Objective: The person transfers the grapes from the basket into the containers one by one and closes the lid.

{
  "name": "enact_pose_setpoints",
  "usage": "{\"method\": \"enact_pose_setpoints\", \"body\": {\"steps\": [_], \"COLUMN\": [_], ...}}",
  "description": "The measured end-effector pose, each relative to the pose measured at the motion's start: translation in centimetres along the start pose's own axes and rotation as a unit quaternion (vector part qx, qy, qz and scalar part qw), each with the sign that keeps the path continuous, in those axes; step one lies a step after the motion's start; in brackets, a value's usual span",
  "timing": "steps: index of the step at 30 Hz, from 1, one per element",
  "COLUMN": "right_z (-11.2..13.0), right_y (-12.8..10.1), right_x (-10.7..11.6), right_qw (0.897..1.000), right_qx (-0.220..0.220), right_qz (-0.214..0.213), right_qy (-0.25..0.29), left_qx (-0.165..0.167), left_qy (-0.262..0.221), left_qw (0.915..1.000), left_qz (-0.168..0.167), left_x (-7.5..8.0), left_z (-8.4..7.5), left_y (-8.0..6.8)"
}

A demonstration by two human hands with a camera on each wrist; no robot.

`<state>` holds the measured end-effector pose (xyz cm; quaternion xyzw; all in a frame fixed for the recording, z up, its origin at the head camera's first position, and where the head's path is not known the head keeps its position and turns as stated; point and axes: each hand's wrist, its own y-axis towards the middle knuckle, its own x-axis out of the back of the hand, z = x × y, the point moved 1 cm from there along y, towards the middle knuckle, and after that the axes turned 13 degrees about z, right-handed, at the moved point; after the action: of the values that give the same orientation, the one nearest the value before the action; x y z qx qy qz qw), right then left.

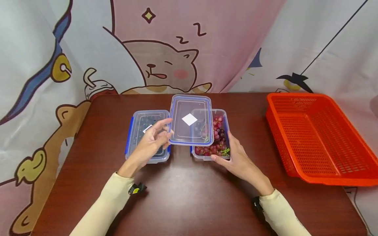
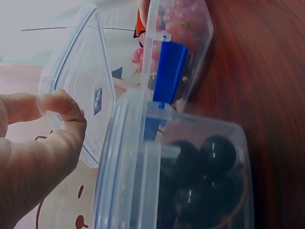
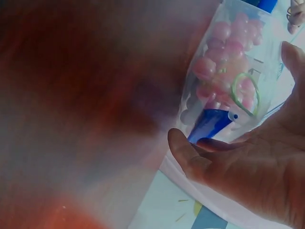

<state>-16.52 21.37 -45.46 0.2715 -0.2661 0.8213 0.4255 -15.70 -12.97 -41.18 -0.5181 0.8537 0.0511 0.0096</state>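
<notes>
My left hand [image 1: 152, 139] pinches the left edge of a clear lid [image 1: 180, 131] with a blue seal and a white label. The lid hangs tilted above a clear plastic container [image 1: 203, 158], overlapping its left part in the head view. Red and dark grapes [image 1: 218, 134] lie inside. My right hand [image 1: 239, 157] grips this container at its near right corner, thumb at the front and fingers along the right side; a blue side clip [image 3: 209, 124] hangs down beside the fingers. Below my left hand stands a second, lidded container [image 1: 156, 114] holding dark round fruit [image 2: 217, 152].
A red-orange plastic basket [image 1: 280, 141] stands at the right side of the brown table [image 1: 183, 196]. A patterned curtain [image 1: 236, 39] hangs behind the table's far edge. A narrow gap separates the two containers.
</notes>
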Motion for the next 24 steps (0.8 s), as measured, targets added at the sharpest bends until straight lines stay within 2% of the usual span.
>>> {"method": "enact_pose_setpoints", "body": {"steps": [6, 9, 12, 15, 17, 20, 24], "right_z": [0.2, 0.3, 0.7, 1.1, 1.5, 1.9, 2.1], "right_y": [-0.2, 0.0, 0.2, 0.1, 0.1, 0.1, 0.2], "right_x": [1.1, 1.7, 2.0, 2.0, 2.0, 1.8, 1.7], "right_qw": [0.999, 0.996, 0.986, 0.976, 0.973, 0.966, 0.955], "right_qx": [0.003, 0.027, 0.057, 0.076, 0.085, 0.108, 0.127], "right_qz": [-0.032, -0.087, -0.159, -0.2, -0.198, -0.175, -0.163], "right_qy": [-0.001, -0.002, 0.002, 0.041, 0.086, 0.155, 0.211], "left_qx": [0.003, -0.002, -0.005, -0.009, -0.015, -0.023, -0.031], "left_qy": [0.0, -0.013, -0.025, -0.03, -0.03, -0.024, -0.001], "left_qw": [0.9999, 0.9998, 0.9996, 0.9994, 0.9992, 0.9992, 0.9995], "left_qz": [0.013, 0.015, 0.014, 0.017, 0.02, 0.021, 0.012], "left_x": [-1.0, -1.5, -2.0, -2.5, -2.9, -3.3, -3.6], "left_z": [0.3, 0.5, 0.7, 1.0, 1.0, 1.1, 1.2], "left_y": [0.7, 1.0, 1.2, 1.5, 1.7, 2.0, 2.2]}}
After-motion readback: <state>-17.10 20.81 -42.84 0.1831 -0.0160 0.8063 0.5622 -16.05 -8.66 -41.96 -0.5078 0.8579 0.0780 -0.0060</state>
